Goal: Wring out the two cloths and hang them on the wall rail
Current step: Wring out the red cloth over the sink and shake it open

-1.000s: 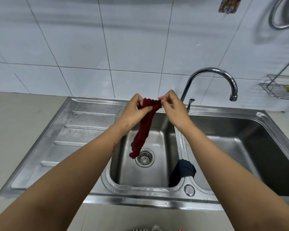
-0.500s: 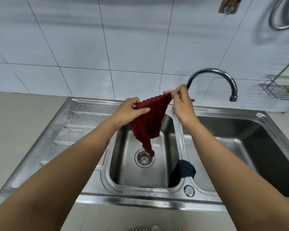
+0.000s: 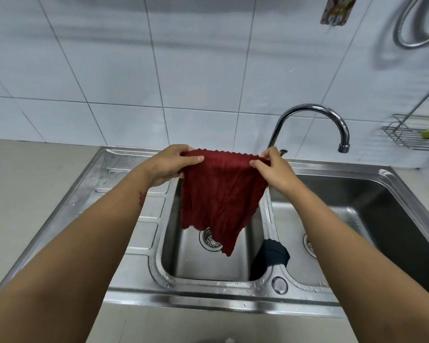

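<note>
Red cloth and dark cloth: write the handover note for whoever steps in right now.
Left hand: pinches the red cloth at its top left corner.
Right hand: pinches the top right corner.
The red cloth hangs spread open above the left basin.
The dark cloth lies bunched over the divider between the two basins, untouched.
Done: the red cloth is opened out, apparently ready to hang; whether it is fully wrung cannot be told.
Left: hang the red cloth, then wring and hang the dark cloth. The wall rail is not clearly in view.

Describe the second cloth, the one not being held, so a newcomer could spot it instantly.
Start at the steel double sink. On the divider between its two basins hangs a dark navy cloth, bunched and draped. Unlike the red cloth spread above it, no hand touches it.
</note>
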Motion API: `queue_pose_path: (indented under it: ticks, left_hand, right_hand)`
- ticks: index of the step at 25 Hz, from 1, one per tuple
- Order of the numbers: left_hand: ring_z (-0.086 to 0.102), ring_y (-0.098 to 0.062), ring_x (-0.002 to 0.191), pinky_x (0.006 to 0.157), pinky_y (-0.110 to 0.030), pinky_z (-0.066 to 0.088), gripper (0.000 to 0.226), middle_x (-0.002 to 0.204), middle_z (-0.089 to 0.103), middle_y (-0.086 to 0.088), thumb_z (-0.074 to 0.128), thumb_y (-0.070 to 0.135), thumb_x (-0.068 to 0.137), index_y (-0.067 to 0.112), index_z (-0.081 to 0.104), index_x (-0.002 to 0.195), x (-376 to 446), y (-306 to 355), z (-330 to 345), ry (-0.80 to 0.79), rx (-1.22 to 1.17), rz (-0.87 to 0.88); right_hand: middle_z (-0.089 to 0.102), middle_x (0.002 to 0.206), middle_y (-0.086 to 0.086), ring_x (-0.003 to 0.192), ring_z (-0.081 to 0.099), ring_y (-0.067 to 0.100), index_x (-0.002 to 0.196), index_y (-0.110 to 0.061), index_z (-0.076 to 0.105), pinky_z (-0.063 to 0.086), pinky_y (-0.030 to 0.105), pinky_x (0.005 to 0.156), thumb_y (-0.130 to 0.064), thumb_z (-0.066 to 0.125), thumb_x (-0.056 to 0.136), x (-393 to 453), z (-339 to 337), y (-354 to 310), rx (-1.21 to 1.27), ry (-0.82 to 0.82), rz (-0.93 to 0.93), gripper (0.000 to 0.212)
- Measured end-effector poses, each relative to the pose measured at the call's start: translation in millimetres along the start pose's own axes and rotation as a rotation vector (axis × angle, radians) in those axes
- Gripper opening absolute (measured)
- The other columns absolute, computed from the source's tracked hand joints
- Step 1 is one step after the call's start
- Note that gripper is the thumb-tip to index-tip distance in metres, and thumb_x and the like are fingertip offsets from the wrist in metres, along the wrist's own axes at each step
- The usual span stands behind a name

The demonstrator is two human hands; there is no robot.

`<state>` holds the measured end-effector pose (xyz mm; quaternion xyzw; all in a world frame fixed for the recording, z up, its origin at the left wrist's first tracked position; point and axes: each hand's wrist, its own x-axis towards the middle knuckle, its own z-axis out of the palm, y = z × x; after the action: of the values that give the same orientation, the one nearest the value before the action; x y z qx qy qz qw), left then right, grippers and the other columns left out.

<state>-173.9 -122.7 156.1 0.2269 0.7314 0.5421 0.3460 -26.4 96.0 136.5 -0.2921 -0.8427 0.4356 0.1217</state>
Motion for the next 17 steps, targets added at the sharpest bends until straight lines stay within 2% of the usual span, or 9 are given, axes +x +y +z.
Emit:
queue_pose_path:
  ticks: [1,3,5,8,11,15,17]
  left_hand:
    - [0.058,-0.014,0.080,0.073,-0.028,0.042,0.008,0.087,0.064,0.000,0.062,0.022,0.092,0.014,0.064,0.092,1.6,-0.5,-2.5,-0.018,-0.062,-0.010]
    - [0.051,-0.011,0.069,0.067,-0.024,0.040,0.012,0.084,0.060,0.000,0.053,0.017,0.098,0.013,0.063,0.092,4.7,0.0,-3.9,-0.021,-0.124,0.000]
    - [0.042,-0.010,0.059,0.061,-0.023,0.040,0.016,0.080,0.053,-0.001,0.046,0.011,0.099,0.011,0.061,0.094,7.1,-0.1,-5.0,0.038,-0.008,0.021]
    - [0.052,-0.015,0.062,0.073,-0.035,0.049,0.013,0.081,0.059,-0.005,0.052,0.008,0.095,0.009,0.065,0.096,10.2,-2.4,-8.1,0.258,0.339,0.072]
    - [0.059,-0.020,0.073,0.075,-0.029,0.048,0.008,0.079,0.063,-0.003,0.062,0.013,0.089,0.010,0.068,0.092,9.0,-1.9,-5.9,0.488,0.508,0.161]
    - [0.054,-0.020,0.084,0.075,-0.026,0.039,0.011,0.085,0.060,0.000,0.061,0.019,0.090,0.011,0.066,0.095,6.0,4.9,-3.1,0.716,0.550,0.225]
    - [0.056,-0.023,0.087,0.075,-0.029,0.040,0.013,0.088,0.062,-0.002,0.060,0.020,0.091,0.010,0.064,0.097,3.5,11.0,-4.6,0.779,0.533,0.267]
  right_hand:
    - [0.059,0.094,0.000,0.082,0.059,0.020,0.096,-0.018,0.049,0.052,0.037,0.070,-0.029,0.061,0.081,-0.4,-1.1,0.7,0.059,-0.072,0.043,0.022]
    - [0.059,0.089,0.005,0.074,0.058,0.019,0.088,-0.018,0.049,0.051,0.030,0.063,-0.014,0.055,0.081,-0.9,-2.9,1.6,0.101,-0.154,0.077,0.011]
    - [0.058,0.085,0.005,0.069,0.057,0.016,0.083,-0.017,0.048,0.050,0.026,0.060,-0.004,0.052,0.086,-1.2,-4.6,4.1,0.072,-0.160,0.070,0.015]
    - [0.064,0.086,0.006,0.073,0.060,0.020,0.076,-0.022,0.049,0.051,0.033,0.068,-0.008,0.065,0.083,0.4,-8.5,14.6,-0.051,-0.060,0.054,0.022]
    - [0.059,0.074,-0.004,0.071,0.055,0.014,0.075,-0.020,0.054,0.043,0.029,0.069,-0.019,0.073,0.079,0.3,-14.5,15.8,-0.140,0.023,0.058,0.020]
    - [0.064,0.077,0.001,0.071,0.058,0.013,0.081,-0.018,0.060,0.044,0.025,0.067,-0.011,0.068,0.085,-6.9,-24.2,2.8,0.177,-0.137,0.049,0.011]
    - [0.066,0.080,0.004,0.072,0.060,0.013,0.081,-0.019,0.061,0.046,0.028,0.069,-0.008,0.065,0.087,-8.0,-31.9,-4.4,0.240,-0.132,0.039,0.013]
